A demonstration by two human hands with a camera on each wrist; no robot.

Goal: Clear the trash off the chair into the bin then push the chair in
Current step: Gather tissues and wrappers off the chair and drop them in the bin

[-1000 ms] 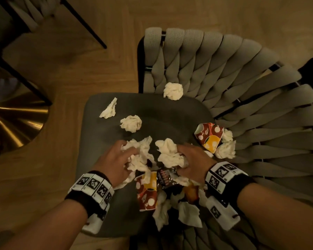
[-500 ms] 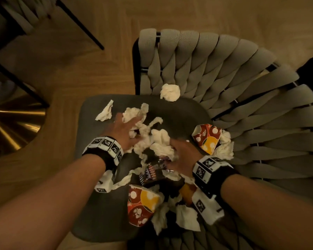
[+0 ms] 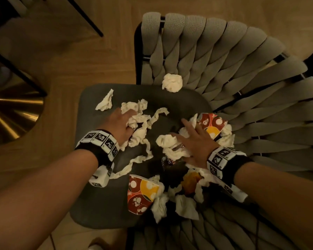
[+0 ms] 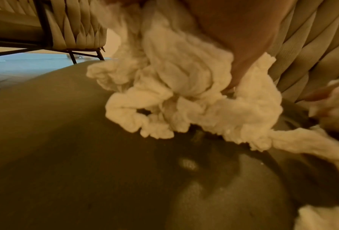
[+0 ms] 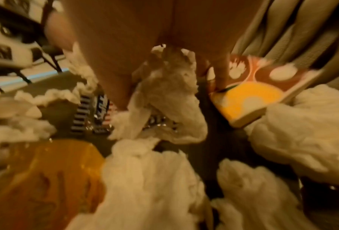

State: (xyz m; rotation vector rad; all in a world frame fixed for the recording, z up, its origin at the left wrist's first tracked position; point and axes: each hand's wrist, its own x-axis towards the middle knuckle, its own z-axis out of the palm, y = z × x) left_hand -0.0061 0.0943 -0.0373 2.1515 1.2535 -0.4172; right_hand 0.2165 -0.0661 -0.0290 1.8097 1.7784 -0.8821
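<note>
The dark seat (image 3: 98, 204) of the woven-back chair (image 3: 242, 69) is strewn with white tissues, paper cups and wrappers. My left hand (image 3: 122, 123) grips a trailing wad of tissues (image 3: 135, 114), which fills the left wrist view (image 4: 184, 87). Over to the right, my right hand (image 3: 193, 139) lies over another tissue wad (image 3: 168, 143). One tissue (image 5: 170, 99) is caught between its fingers, and its fingertips reach onto a red and yellow paper cup (image 3: 211, 123) by the backrest. No bin is in view.
A tissue ball (image 3: 172, 82) sits at the back of the seat and a flat tissue (image 3: 105, 101) at its left. A second cup (image 3: 141, 193), a dark snack wrapper (image 3: 167, 162) and an orange wrapper (image 3: 190, 181) lie near me. A gold table base (image 3: 11, 112) stands left.
My left hand has moved further up the seat, dragging its tissues along. My right hand has spread its fingers and slid right onto the cup by the backrest.
</note>
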